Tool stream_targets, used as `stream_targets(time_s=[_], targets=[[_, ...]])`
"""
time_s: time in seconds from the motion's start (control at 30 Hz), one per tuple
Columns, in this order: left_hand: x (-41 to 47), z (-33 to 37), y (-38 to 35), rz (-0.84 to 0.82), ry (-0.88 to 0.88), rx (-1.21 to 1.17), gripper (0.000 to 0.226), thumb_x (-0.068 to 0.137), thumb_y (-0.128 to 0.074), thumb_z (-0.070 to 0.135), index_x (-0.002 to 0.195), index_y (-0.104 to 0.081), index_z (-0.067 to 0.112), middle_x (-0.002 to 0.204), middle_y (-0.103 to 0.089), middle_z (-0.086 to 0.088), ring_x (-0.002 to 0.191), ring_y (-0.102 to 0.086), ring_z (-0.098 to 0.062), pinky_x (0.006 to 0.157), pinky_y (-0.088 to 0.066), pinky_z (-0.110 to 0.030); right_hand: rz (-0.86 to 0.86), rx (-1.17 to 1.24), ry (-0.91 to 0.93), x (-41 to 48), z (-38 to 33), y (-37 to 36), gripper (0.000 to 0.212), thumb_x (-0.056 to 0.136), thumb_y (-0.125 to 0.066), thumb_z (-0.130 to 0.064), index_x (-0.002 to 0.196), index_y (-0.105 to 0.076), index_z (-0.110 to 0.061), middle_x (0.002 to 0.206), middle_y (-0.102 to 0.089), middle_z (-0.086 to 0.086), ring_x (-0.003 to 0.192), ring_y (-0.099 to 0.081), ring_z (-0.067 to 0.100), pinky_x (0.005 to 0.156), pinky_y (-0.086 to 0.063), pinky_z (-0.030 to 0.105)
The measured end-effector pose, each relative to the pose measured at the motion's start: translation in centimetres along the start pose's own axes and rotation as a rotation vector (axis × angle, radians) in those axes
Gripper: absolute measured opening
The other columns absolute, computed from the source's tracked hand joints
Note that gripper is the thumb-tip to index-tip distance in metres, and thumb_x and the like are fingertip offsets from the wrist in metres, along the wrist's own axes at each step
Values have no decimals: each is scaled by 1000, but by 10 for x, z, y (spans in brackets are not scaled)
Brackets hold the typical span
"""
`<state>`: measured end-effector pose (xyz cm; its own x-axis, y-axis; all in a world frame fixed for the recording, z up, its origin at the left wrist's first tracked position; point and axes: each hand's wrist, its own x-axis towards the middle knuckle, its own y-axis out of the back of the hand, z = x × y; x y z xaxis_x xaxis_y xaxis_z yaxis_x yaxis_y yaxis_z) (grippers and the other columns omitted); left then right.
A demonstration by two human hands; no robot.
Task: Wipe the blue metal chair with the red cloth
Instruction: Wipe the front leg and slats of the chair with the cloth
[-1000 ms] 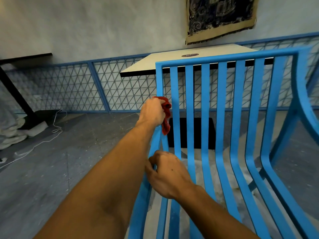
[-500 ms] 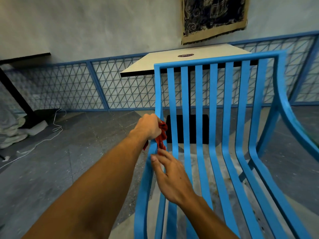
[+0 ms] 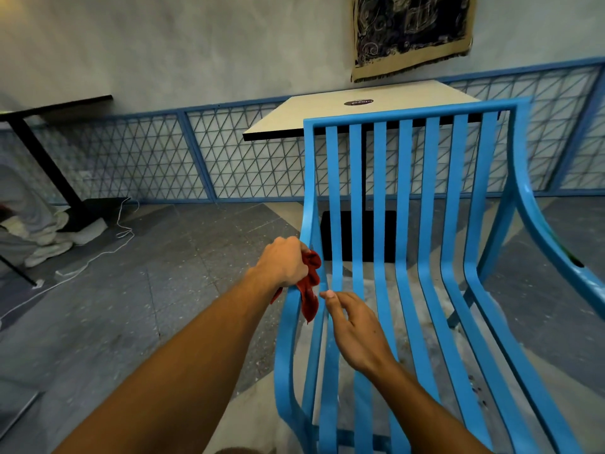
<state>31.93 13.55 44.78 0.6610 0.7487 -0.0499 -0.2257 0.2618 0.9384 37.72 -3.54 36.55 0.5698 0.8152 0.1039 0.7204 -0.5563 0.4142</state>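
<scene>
Gripping the crumpled red cloth [image 3: 309, 286] in a closed fist, the left hand [image 3: 284, 262] is pressing it against the leftmost slat of the slatted blue metal chair [image 3: 406, 244], low on the backrest. Just beside the cloth's hanging end, the right hand [image 3: 355, 329] is hovering with loosely extended fingers, holding nothing.

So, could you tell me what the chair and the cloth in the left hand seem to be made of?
The blue chair: likely painted metal, with thin flat curved slats and a glossy sheen. The red cloth: soft fabric, bunched in the left hand and hanging limp in folds.
</scene>
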Motion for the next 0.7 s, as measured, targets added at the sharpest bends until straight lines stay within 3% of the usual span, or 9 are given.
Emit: stream_targets(time_s=[0.17, 0.3, 0.4, 0.57, 0.7], targets=[[-36, -2, -5, 20, -10, 14, 32, 91, -65, 10, 120, -74, 21, 108, -77, -3, 94, -71, -20, 88, -62, -38, -64, 94, -53, -22, -10, 1, 54, 103, -30, -59, 121, -67, -24, 119, -62, -9, 117, -56, 9, 96, -41, 27], [-66, -8, -10, 14, -9, 10, 39, 87, -65, 9, 120, -74, 27, 106, -78, -2, 95, -73, -22, 89, -62, -41, -94, 146, -92, -38, -16, -3, 55, 102, -27, -63, 133, -62, -34, 139, -60, -7, 126, -51, 6, 102, -36, 27], [-84, -12, -15, 17, -7, -6, 37, 86, -68, 11, 117, -74, 29, 97, -76, 2, 89, -73, -18, 85, -63, -41, -109, 185, -125, -48, -22, -3, 56, 102, -26, -62, 135, -61, -34, 142, -60, -8, 132, -51, 8, 103, -34, 26], [-116, -12, -18, 36, 11, -58, 40, 86, -68, 9, 119, -73, 33, 106, -76, 5, 93, -72, -15, 85, -63, -36, -141, 218, -165, -68, -32, -3, 44, 102, -22, -63, 110, -63, -49, 134, -64, -9, 126, -53, 8, 103, -35, 28], [-140, -17, -22, 71, 21, -90, 48, 85, -63, 3, 124, -71, 31, 112, -75, 3, 100, -69, -17, 91, -61, -37, -149, 249, -190, -86, -34, -3, 56, 104, -21, -58, 126, -66, -34, 123, -63, -11, 120, -53, 6, 101, -35, 26]])
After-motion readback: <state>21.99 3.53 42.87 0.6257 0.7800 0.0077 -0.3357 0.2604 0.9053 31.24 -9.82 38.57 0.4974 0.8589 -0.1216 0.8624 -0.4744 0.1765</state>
